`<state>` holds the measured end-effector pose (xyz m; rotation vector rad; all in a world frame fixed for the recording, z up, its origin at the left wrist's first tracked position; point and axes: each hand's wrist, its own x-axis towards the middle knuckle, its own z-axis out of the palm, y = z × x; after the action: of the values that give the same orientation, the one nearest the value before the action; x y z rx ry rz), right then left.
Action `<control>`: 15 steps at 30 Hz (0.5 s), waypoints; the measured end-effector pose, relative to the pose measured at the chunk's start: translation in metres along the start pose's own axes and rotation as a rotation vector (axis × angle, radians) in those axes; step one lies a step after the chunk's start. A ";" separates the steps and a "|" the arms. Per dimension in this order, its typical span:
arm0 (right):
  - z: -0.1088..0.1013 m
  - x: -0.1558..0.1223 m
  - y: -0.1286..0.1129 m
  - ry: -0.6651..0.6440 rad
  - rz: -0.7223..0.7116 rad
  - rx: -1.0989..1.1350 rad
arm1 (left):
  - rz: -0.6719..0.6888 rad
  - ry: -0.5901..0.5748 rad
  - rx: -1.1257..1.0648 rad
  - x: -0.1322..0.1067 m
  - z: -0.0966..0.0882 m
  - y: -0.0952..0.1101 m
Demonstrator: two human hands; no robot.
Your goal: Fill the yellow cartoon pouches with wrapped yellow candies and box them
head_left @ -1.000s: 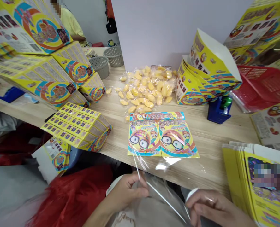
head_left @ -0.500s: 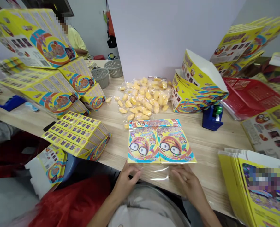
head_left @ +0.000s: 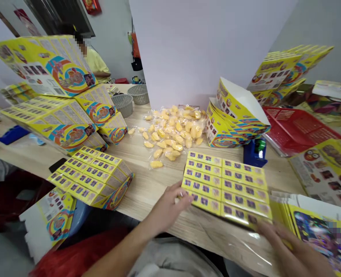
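A block of small yellow boxes (head_left: pixel 227 184) in clear plastic film is held tilted over the front of the table, its rows of printed box sides facing up. My left hand (head_left: pixel 170 202) grips the block's near-left edge, thumb bent at the corner. At the near-right corner my right hand (head_left: pixel 288 242) is closed on the block, blurred, its fingertips partly hidden. Loose clear film (head_left: pixel 239 238) trails from the near edge towards me. Behind the block lies a heap of yellow, individually wrapped pieces (head_left: pixel 173 130).
Stacked display cartons (head_left: pixel 69 77) and a filled carton (head_left: pixel 91 175) stand left. Nested open cartons (head_left: pixel 236 115), a blue tape dispenser (head_left: pixel 255 152), a red basket (head_left: pixel 300 123) and flat cartons (head_left: pixel 317 231) are right. A person in yellow (head_left: pixel 97 63) sits beyond grey baskets (head_left: pixel 122 104).
The block has been turned over from its cartoon-face side to the rows of box sides and shifted right. Both hands moved right with it and now hold its edges.
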<state>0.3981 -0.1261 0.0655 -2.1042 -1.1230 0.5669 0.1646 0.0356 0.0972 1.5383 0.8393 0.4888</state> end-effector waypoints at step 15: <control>0.050 0.016 -0.012 0.266 0.018 0.282 | -0.076 0.281 0.089 0.011 -0.015 -0.037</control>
<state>0.3675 -0.0901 0.0394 -1.8810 -0.8244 0.4118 0.1525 0.0529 0.0617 1.5330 1.1449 0.6282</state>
